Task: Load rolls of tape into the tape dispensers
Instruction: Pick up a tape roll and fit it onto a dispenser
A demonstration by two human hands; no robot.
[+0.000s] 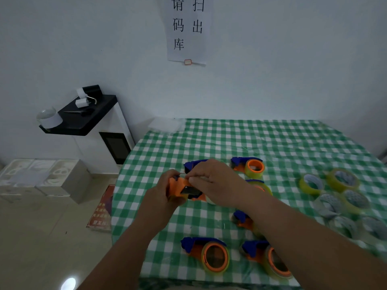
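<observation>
You've got the orange tape dispenser point(184, 190) up off the table between both hands, over the left-middle of the green checked tablecloth point(209, 141). Your left hand point(165, 195) is wrapped around its left end, fingers curled under the body, and your right hand point(211, 181) comes over the top with thumb and fingertips pinching something at the dispenser's upper edge, probably the tape end, but it's too small and blurry to call. Whether there's a roll inside that one is hard to say too, since your right hand covers most of it. Around it on the cloth: a blue-and-orange dispenser point(194, 164) peeking out behind your right hand, a loaded dispenser point(249, 166) with a yellowish roll just right of that, and another point(258, 186) mostly hidden by your right wrist. Your right forearm also cuts across one point(243, 219) lower down. Two more loaded ones sit near the front edge, one point(206, 253) on the left and one point(266, 257) on the right, partly under your arm. Off to the right is a cluster of loose tape rolls point(343, 197), the nearer ones smeared by blur. On the wall behind hangs a paper sign point(186, 28), top cut off.
</observation>
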